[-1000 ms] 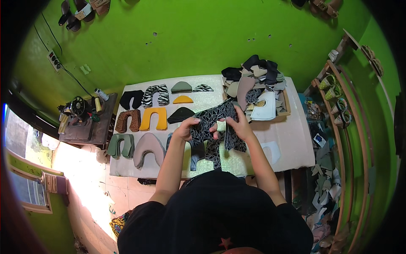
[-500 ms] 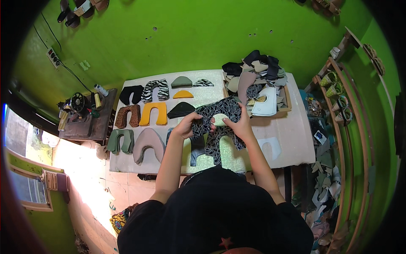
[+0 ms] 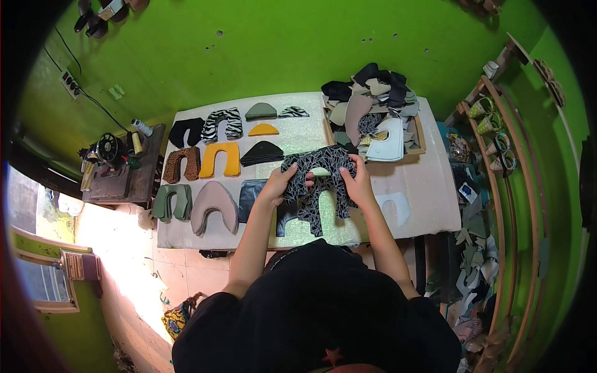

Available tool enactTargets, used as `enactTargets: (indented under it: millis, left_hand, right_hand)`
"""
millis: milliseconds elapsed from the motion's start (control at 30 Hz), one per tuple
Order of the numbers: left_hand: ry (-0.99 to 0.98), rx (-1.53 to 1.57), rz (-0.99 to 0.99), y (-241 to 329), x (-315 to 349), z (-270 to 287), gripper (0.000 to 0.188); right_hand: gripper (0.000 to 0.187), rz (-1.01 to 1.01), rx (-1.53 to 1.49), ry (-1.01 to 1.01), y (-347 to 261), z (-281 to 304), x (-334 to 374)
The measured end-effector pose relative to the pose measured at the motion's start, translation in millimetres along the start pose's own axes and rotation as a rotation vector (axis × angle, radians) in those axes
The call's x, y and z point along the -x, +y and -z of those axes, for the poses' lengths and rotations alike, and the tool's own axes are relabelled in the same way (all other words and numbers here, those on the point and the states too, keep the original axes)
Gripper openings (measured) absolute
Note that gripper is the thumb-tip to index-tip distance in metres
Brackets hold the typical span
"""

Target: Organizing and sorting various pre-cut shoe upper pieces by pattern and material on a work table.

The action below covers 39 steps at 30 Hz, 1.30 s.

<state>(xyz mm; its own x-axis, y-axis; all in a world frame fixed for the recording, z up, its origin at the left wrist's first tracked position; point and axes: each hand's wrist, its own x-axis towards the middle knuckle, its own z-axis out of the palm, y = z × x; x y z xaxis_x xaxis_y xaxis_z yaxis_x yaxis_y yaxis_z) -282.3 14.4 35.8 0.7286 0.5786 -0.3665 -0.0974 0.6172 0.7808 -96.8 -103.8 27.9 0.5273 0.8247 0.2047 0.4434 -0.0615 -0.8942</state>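
Between my two hands is a black U-shaped material piece with a pale crackle-line pattern (image 3: 318, 155), held up over the table. My left hand (image 3: 283, 184) grips its left leg; my right hand (image 3: 359, 183) grips the right one. Below it shows another piece of the same pattern (image 3: 311, 210), partly hidden by the held one. Close to my left wrist are dark blue-black cut pieces (image 3: 250, 194), partly covered by my arm. A stack of black half-moon pieces (image 3: 262, 153) lies just beyond my left hand.
U-shaped stacks in mauve (image 3: 214, 202), green (image 3: 174, 202), yellow (image 3: 220, 160), brown spotted (image 3: 181, 164) and zebra print (image 3: 222, 125) line the table's left. A box heaped with scraps (image 3: 418, 140) stands back right, white pieces (image 3: 385, 142) on it. A sewing machine (image 3: 109, 155) is far left, a wooden rack (image 3: 502, 186) right.
The held piece has been turned more level, its right leg now hanging straighter. My hands have shifted slightly, both still gripping it. The whole view has moved a little.
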Motion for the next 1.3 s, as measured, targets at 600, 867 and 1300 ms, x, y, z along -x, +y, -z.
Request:
enactTargets:
  millis: [600, 867, 1300]
  left_hand:
    - [-0.206, 0.27, 0.098, -26.7, 1.9, -20.7, 0.046]
    - [-0.166, 0.264, 0.09, -33.9, 3.6, -26.6, 0.05]
    - [0.135, -0.187, 0.039, -79.0, -16.4, -6.3, 0.022]
  right_hand:
    - [0.07, -0.216, 0.391, 0.017, 8.1, -7.3, 24.6]
    - [0.075, -0.334, 0.46, -0.021, 0.7, -8.7, 29.5]
    - [0.074, -0.181, 0.623, -0.082, 37.6, 1.9, 28.6]
